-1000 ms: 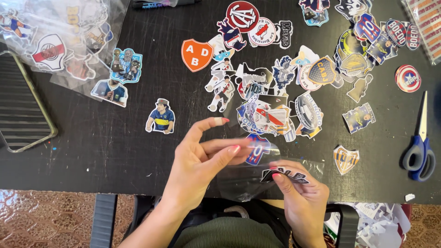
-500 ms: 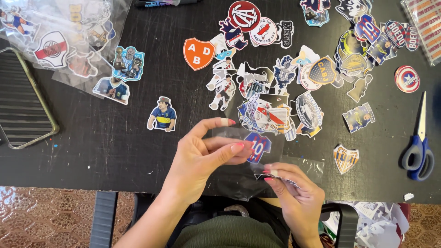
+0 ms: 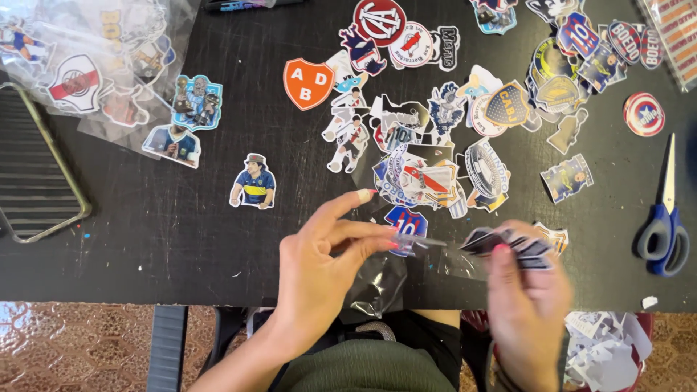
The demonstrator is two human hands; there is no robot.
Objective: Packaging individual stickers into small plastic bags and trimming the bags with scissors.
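Observation:
My left hand (image 3: 319,268) pinches the edge of a clear plastic sleeve (image 3: 392,279) at the table's front edge, with a blue jersey sticker (image 3: 405,221) just above its fingertips. My right hand (image 3: 526,301) grips a small stack of dark stickers (image 3: 512,247) that stick out to the left, close to the sleeve's mouth. Both hands hover over the black table (image 3: 181,239). A shield-shaped sticker (image 3: 557,236) lies partly hidden behind my right hand.
Several cut-out stickers (image 3: 435,174) are spread over the table's middle and back right. A footballer sticker (image 3: 254,181) lies alone at the left. A plastic bag of stickers (image 3: 87,72) sits back left, blue scissors (image 3: 662,225) at the right, a wire tray (image 3: 33,181) far left.
My right hand has moved up and to the right and now holds a stack of stickers fanned out. My left hand keeps its pinch on the sleeve and has barely shifted.

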